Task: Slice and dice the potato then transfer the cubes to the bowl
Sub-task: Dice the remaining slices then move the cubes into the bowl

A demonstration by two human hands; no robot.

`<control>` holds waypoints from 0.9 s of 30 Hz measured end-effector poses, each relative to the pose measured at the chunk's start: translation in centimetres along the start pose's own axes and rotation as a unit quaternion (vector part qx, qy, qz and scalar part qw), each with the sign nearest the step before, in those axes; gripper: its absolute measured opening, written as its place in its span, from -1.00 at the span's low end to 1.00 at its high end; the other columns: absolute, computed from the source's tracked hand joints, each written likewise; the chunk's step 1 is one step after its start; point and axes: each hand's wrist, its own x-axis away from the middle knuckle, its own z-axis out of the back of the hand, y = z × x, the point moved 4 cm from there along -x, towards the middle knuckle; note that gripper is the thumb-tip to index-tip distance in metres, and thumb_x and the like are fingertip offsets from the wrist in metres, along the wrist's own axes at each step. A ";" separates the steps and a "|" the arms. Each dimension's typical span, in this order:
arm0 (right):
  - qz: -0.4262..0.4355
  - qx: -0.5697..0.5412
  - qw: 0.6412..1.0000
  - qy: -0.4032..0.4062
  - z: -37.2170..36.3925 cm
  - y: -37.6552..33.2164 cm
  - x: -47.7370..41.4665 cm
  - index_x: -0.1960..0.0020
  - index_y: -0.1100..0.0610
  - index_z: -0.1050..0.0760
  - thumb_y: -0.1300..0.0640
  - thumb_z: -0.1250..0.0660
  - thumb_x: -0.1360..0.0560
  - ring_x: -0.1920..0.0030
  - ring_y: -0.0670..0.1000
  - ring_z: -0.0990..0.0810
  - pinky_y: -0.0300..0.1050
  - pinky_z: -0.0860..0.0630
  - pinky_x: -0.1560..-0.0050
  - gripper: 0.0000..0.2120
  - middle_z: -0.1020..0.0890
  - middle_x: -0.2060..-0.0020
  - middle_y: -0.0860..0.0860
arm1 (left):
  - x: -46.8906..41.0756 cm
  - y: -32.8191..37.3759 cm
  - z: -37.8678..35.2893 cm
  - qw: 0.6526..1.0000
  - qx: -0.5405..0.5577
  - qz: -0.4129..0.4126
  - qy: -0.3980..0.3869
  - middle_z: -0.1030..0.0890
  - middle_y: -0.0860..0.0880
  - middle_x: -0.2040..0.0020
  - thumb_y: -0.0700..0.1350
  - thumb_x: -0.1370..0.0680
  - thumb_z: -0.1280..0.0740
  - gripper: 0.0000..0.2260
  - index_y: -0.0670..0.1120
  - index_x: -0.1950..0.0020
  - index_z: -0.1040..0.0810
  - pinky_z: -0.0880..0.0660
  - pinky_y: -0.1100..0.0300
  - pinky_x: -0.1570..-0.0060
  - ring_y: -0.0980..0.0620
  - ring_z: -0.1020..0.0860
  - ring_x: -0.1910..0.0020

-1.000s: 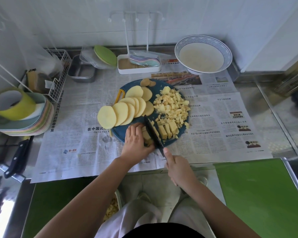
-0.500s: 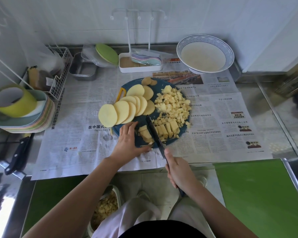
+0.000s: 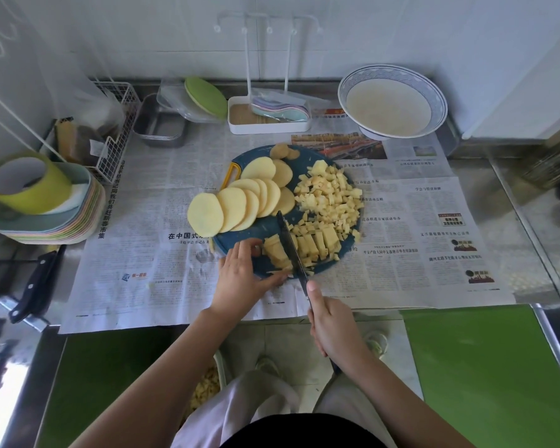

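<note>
round slices (image 3: 236, 205): a fan of whole rounds lies on the left of the board, the outermost hanging over its edge. none of these are diced, so i judge a good share of the cutting is left.
cutting board (image 3: 259, 229): blue and round, it sits on newspaper (image 3: 143, 227). all the potato i am working on lies on it.
left hand (image 3: 243, 279): my fingers and thumb curl round the near left side of the half-cut stack, steadying it at the board's front edge.
half-cut stack (image 3: 276, 253): stacked slices, touching the blade on their right side. this is the step in hand.
knife (image 3: 292, 250): the dark blade stands edge down in the potato, tip pointing away from me.
right hand (image 3: 332, 324): clamped on the knife handle, forefinger laid along the spine.
sticks (image 3: 319, 244): just right of the blade, already cut one way, and they look due for cross-cuts.
cubes (image 3: 328, 195): a loose heap on the right of the board, well under way but not moved.
bowl (image 3: 392, 101): at the back right, well apart from the board. i see no potato in it, so the transfer is not yet begun.
</note>
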 end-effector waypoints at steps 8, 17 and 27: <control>0.020 0.042 0.999 -0.001 -0.1 -1.5 0.2 0.50 0.11 -0.15 -0.27 0.13 -0.56 0.51 -0.01 -0.30 0.07 -0.44 0.28 -0.38 -0.25 0.61 -0.03 | -1.3 0.4 -0.5 0.995 0.043 0.061 0.059 -0.51 -0.13 -0.05 -0.08 -0.59 -0.30 -0.73 -0.23 -0.18 -0.47 -0.29 0.20 -0.07 -0.11 -0.48 -0.06; -0.005 0.072 0.997 -0.010 0.1 -1.8 0.0 0.48 0.11 -0.15 -0.30 0.15 -0.51 0.50 -0.05 -0.28 -0.10 -0.27 0.35 -0.41 -0.27 0.57 -0.03 | -2.2 0.2 -2.4 0.991 0.010 0.098 0.093 -0.51 -0.06 0.13 -0.07 -0.58 -0.30 -0.86 -0.14 0.07 -0.44 -0.22 0.08 0.03 -0.10 -0.44 0.09; -0.058 0.095 0.993 -0.043 1.1 -2.6 -0.6 0.47 0.12 -0.22 -0.23 0.11 -0.62 0.51 -0.06 -0.32 -0.18 -0.23 0.43 -0.38 -0.33 0.56 -0.03 | -2.6 -0.1 -2.4 0.990 0.019 0.114 0.075 -0.49 -0.01 0.13 -0.10 -0.57 -0.31 -0.87 -0.13 0.10 -0.42 -0.11 0.15 0.06 0.01 -0.34 0.11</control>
